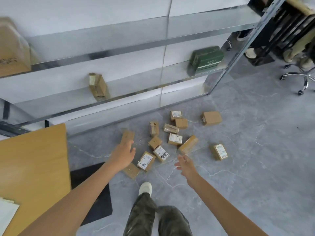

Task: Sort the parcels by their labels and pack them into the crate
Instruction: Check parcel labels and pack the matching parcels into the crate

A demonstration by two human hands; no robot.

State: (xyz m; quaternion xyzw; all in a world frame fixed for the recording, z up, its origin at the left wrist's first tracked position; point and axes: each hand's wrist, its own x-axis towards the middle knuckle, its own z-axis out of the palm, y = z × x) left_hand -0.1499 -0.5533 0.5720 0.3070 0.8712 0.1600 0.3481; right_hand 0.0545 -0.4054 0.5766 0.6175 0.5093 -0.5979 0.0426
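Now both hands are empty, fingers loosely spread, above the parcels (175, 139) scattered on the floor (247, 176) — L hand (123, 155) is nearer the plain brown parcel (127, 136), seen just past its fingertips, long axis pointing away from the person; R hand (185, 165) is nearer the long carton (188, 144).

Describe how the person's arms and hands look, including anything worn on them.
Both the left hand and the right hand are bare: no gloves, and no rings, watch or bands show. The forearms are uncovered to the frame's edge, with no sleeve in view. Also worn: dark mottled trousers and a white shoe.
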